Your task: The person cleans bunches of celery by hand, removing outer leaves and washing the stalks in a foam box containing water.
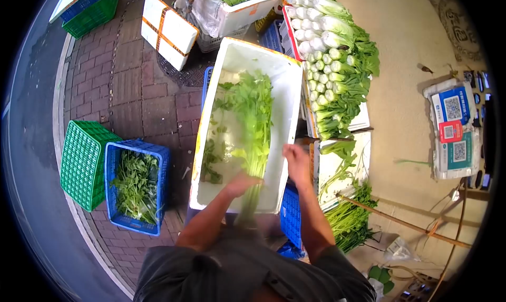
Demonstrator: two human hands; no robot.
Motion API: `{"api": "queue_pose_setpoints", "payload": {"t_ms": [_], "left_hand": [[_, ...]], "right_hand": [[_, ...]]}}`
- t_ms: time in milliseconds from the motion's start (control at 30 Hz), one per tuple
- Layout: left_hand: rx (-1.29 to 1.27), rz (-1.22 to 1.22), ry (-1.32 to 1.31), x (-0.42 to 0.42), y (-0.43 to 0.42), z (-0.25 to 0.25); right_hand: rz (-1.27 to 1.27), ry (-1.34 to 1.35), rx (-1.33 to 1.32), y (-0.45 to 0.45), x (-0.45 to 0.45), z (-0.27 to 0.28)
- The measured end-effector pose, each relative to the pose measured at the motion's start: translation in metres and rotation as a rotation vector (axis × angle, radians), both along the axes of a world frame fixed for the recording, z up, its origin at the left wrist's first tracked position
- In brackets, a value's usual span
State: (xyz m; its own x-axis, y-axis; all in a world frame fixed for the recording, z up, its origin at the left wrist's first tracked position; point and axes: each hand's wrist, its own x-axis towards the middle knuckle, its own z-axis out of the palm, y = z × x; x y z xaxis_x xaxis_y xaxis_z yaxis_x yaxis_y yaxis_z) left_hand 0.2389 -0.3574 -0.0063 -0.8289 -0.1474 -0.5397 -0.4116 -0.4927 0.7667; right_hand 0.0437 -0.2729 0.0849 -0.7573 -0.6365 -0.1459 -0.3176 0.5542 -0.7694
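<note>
Crate of blue plastic [164, 167], holding leafy greens [136, 188]: left of the foam box [287, 101]. Left hand [241, 186]: my fingers grasp the celery [255, 122] by its lower stalks, forearm angled inward over the foam box's near end. Celery: inside the foam box, leaves toward its far end; likely light, stiff-stalked, soft-leaved, slippery if wet; best gripped near the base. Right hand [297, 162]: my fingers curl at the foam box's right rim, forearm outside; whether clenched, I cannot tell.
</note>
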Motion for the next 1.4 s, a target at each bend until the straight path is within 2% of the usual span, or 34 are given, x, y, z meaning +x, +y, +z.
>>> {"api": "queue_pose_setpoints", "payload": {"t_ms": [67, 167, 367, 433, 467, 500, 567, 600, 667, 700, 767, 833, 933, 1100, 1167, 1233, 1333, 1367, 1400], "left_hand": [[0.026, 0.05, -0.009, 0.003, -0.007, 0.025], [0.069, 0.096, -0.023, 0.003, -0.003, 0.036], [-0.059, 0.03, -0.038, 0.003, -0.008, 0.033], [-0.146, 0.007, -0.094, 0.006, -0.039, 0.079], [-0.127, 0.015, -0.087, 0.007, -0.038, 0.067], [-0.108, 0.023, -0.08, 0.008, -0.04, 0.058], [-0.2, -0.086, -0.208, 0.007, -0.048, 0.046], [-0.244, -0.145, -0.274, 0.004, -0.058, 0.061], [-0.095, -0.155, -0.177, 0.006, -0.085, 0.108], [-0.092, -0.149, -0.193, 0.005, -0.087, 0.108], [-0.03, -0.087, -0.176, 0.003, -0.087, 0.101], [-0.154, -0.076, -0.207, 0.002, -0.084, 0.091], [-0.282, -0.056, -0.219, 0.0, -0.085, 0.084], [-0.345, -0.076, -0.195, -0.007, -0.085, 0.081], [-0.328, -0.072, -0.134, -0.007, -0.087, 0.078], [-0.418, -0.029, -0.086, -0.007, -0.084, 0.065], [-0.583, -0.008, -0.112, -0.009, -0.073, 0.035], [-0.587, -0.008, -0.13, -0.009, -0.073, 0.042], [-0.592, -0.009, -0.147, -0.009, -0.074, 0.049]], "right_hand": [[0.09, 0.126, -0.11, -0.05, -0.024, 0.005], [0.173, 0.135, -0.176, -0.112, -0.043, 0.016], [0.271, 0.294, 0.241, -0.157, -0.048, 0.055], [0.328, 0.323, -0.087, -0.143, -0.048, 0.069], [0.354, 0.334, -0.249, -0.13, -0.046, 0.077], [0.4, 0.445, -0.272, -0.116, -0.042, 0.087], [0.351, 0.418, -0.301, -0.091, -0.029, 0.1], [0.322, 0.403, -0.312, -0.081, -0.025, 0.105], [0.144, 0.017, -0.303, -0.059, -0.024, 0.1], [0.049, -0.176, -0.298, -0.048, -0.024, 0.095], [0.023, -0.234, -0.368, -0.041, -0.024, 0.088], [-0.03, -0.296, -0.4, -0.039, -0.019, 0.091], [0.003, -0.338, -0.302, -0.032, -0.02, 0.1], [0.227, -0.14, -0.158, -0.029, -0.029, 0.101], [0.213, -0.167, -0.096, -0.029, -0.028, 0.101], [0.162, -0.178, -0.039, -0.028, -0.025, 0.096], [0.105, 0.067, 0.159, -0.02, -0.029, 0.08], [0.152, 0.188, 0.191, -0.027, -0.021, 0.098], [0.213, 0.294, 0.206, -0.024, -0.025, 0.092]]}}
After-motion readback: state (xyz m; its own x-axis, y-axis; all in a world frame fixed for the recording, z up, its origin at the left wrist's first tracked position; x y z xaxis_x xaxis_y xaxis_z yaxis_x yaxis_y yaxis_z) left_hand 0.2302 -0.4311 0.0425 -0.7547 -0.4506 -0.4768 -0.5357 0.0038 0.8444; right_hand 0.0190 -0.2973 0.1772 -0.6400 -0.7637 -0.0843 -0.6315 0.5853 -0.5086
